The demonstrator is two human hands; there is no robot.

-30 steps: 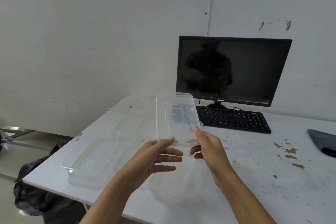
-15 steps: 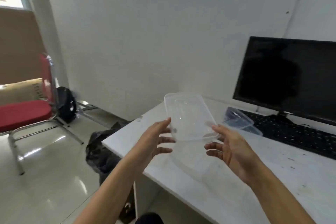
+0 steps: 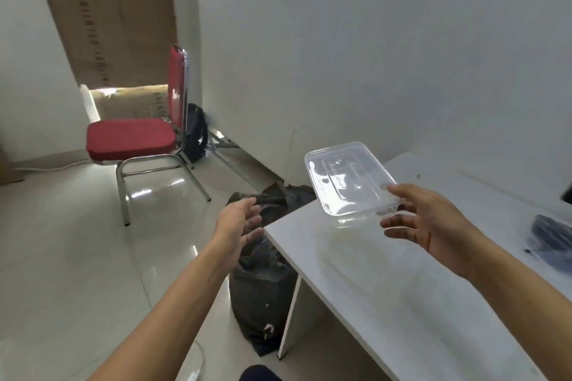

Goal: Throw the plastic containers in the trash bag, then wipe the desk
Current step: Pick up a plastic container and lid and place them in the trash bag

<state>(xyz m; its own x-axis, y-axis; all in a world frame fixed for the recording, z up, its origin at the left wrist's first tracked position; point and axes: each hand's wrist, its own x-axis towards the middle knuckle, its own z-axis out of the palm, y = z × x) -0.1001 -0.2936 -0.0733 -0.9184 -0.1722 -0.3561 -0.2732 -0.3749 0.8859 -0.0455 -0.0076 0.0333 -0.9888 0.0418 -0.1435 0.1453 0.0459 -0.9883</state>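
A clear plastic container [image 3: 346, 182] hangs tilted above the left end of the white desk [image 3: 402, 303]. My right hand [image 3: 433, 223] holds it by its near right edge, thumb on top and fingers under it. My left hand [image 3: 240, 223] is off the container, fingers spread, over the floor beside the desk's corner. The black trash bag [image 3: 263, 284] stands on the floor against the desk's left end, its crumpled mouth just beyond my left hand.
A red chair [image 3: 130, 139] with a metal frame stands on the glossy floor to the left. A black backpack [image 3: 195, 133] leans on the wall behind it. Cardboard boxes [image 3: 117, 25] rise at the back left. A dark object [image 3: 551, 241] lies at the desk's right edge.
The view has swung left from the monitor to the desk's left end. My left hand has let go of the container and moved left toward the bag; my right hand alone holds it.
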